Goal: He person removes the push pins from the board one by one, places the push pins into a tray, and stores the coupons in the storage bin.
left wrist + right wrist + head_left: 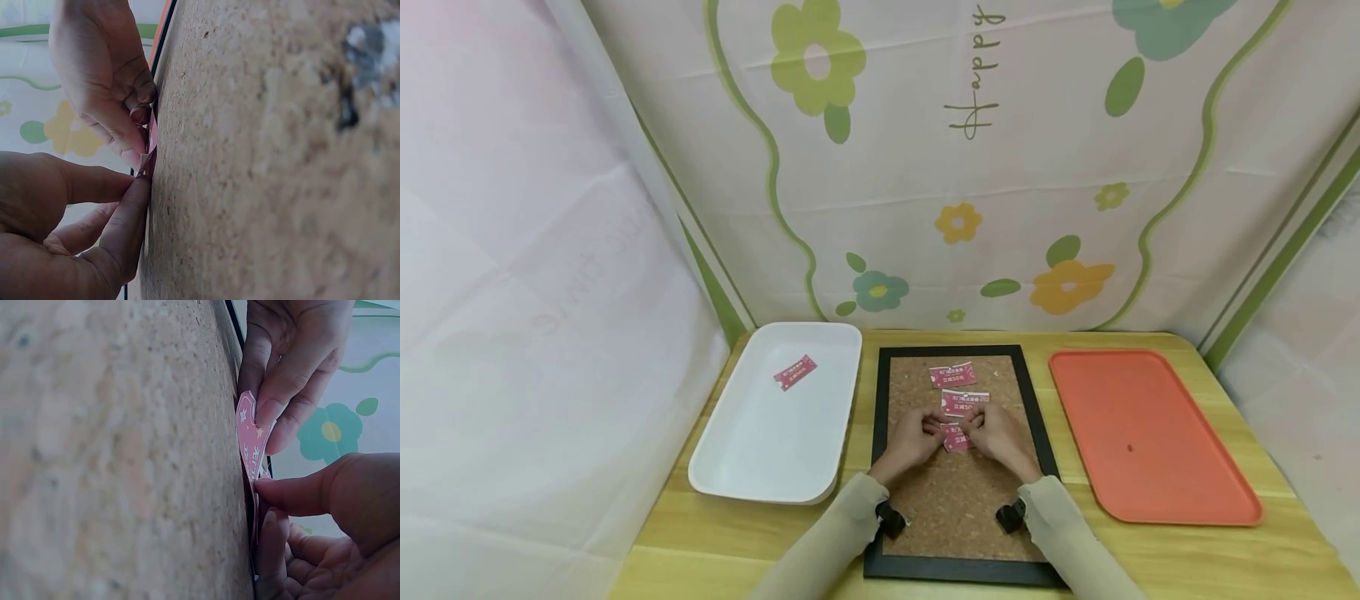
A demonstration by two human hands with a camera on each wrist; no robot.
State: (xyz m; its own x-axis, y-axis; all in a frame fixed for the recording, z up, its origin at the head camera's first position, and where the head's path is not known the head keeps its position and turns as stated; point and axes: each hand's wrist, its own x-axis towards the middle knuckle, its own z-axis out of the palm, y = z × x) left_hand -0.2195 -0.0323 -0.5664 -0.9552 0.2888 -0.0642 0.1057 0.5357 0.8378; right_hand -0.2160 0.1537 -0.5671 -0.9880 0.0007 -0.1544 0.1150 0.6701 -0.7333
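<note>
Over the corkboard (pixel 955 508), both hands meet at a small pink paper coupon (pixel 953 437) with white print. The left hand (pixel 917 437) pinches its left end between thumb and fingers, as the right wrist view shows of that coupon (pixel 249 434). At the other end, the right hand (pixel 1000 435) pinches the edge with thumb and forefinger, its fingertips covering that part. The paper bends a little between them, close over the cork. Just above lies a second coupon (pixel 962 402), partly overlapped by the fingers, and above that a third coupon (pixel 952 375), both on the cork.
A white tray (pixel 771 450) with one more pink coupon (pixel 795 372) inside stands left of the black-framed board. To the right lies an orange tray (pixel 1150 433) bearing a small dark speck. A flowered curtain (pixel 895 167) hangs behind the wooden table (pixel 700 550).
</note>
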